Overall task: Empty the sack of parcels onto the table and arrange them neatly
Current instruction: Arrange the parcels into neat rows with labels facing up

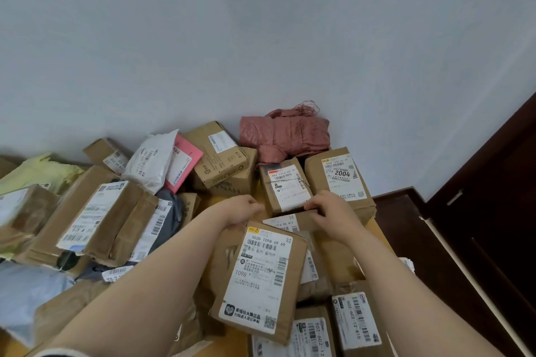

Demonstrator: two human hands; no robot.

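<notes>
Left hand (243, 210) and right hand (333, 211) grip a small brown cardboard box (290, 222); lay it flat, straight and snug.

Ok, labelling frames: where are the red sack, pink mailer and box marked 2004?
red sack (285, 136), head view, crumpled middle.
pink mailer (188, 148), head view, bare corner.
box marked 2004 (340, 177), head view, label.

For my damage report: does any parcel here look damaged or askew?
Yes. The large box at left looks torn open at its near edge and lies tilted on an unsorted heap.
</notes>
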